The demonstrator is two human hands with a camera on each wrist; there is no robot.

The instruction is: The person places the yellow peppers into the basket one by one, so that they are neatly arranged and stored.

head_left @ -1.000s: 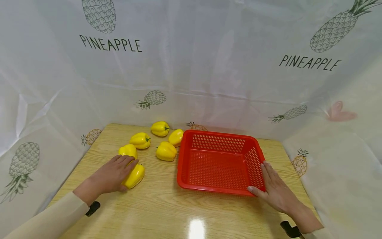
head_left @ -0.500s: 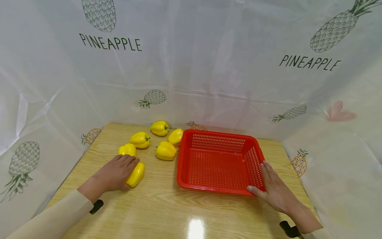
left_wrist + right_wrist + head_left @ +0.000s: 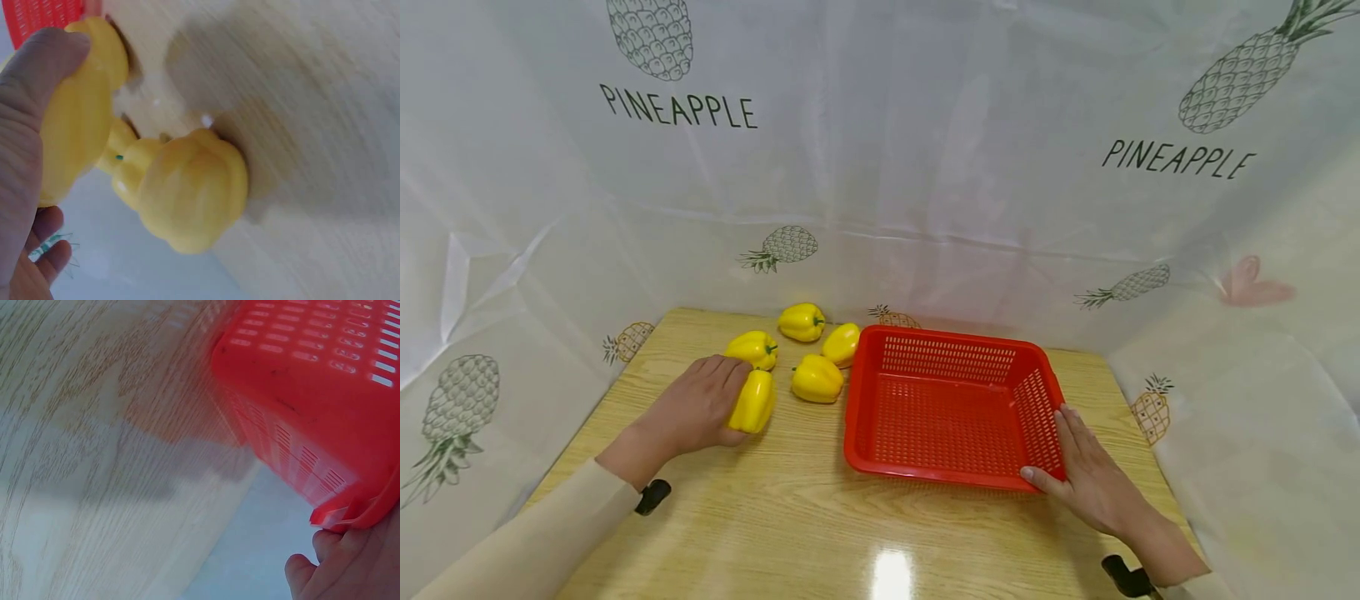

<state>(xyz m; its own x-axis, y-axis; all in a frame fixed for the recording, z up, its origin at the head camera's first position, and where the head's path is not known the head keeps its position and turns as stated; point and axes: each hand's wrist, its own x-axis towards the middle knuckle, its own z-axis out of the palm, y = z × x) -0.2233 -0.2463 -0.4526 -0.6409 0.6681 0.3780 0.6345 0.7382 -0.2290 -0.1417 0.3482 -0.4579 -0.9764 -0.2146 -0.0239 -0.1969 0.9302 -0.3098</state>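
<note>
My left hand (image 3: 700, 404) grips a yellow bell pepper (image 3: 752, 403), its stem end pointing away. In the left wrist view, the thumb lies over this held pepper (image 3: 78, 125), and it looks raised off the table. Another bell pepper (image 3: 194, 194) stands on the table close by; the hand hides it in the head view. Just beyond the hand lies a bell pepper (image 3: 752, 348) with a green stem. My right hand (image 3: 1093, 475) rests at the near right corner of a red plastic basket (image 3: 940, 479), thumb on the rim and fingers straight along the right side.
More yellow bell peppers lie left of the basket: one at the back (image 3: 802, 322), one against the basket (image 3: 841, 344) and one nearer (image 3: 817, 379). The wooden table (image 3: 805, 525) is bordered by a pineapple-print sheet (image 3: 925, 208) at the back and sides.
My left hand has moved forward and to the right, taking the bell pepper with it; the pepper now points more upright in view. The right hand and basket have stayed put.
</note>
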